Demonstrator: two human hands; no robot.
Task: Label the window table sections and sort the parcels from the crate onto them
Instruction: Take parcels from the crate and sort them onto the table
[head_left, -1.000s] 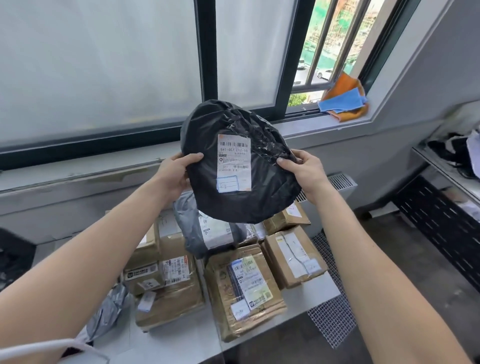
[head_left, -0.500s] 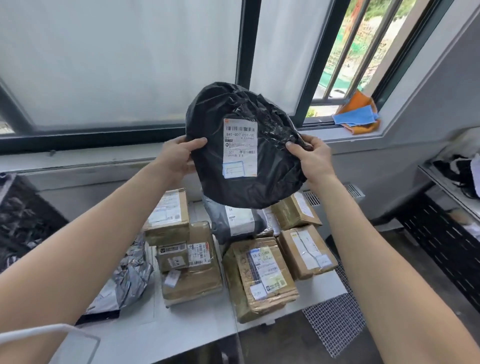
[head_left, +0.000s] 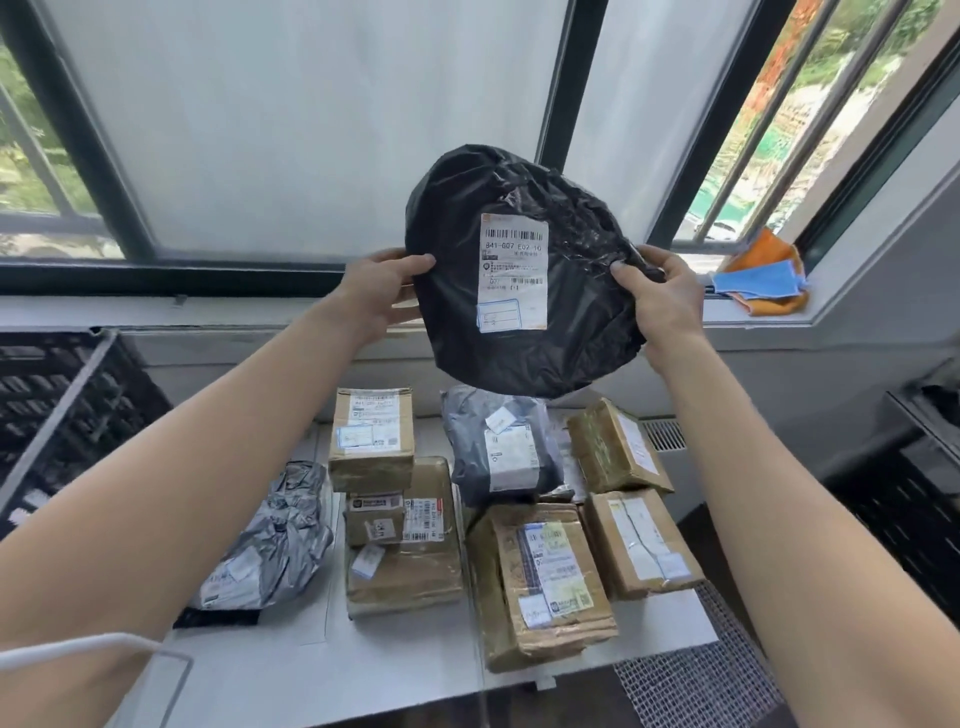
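I hold a black plastic parcel with a white shipping label up in front of the window, label facing me. My left hand grips its left edge and my right hand grips its right edge. Below it the white table carries sorted parcels: a silver bag on the left, a stack of brown boxes in the middle, a grey bag and more brown boxes on the right. The black crate stands at the far left.
Orange and blue cloths lie on the window sill at right. A dark perforated shelf unit stands at the right edge. A metal mesh grate lies on the floor beside the table. A white cable crosses the lower left.
The view has swung left and up, bringing the crate and the silver bag into sight. Both hands still hold the black parcel, now a little higher against the window.
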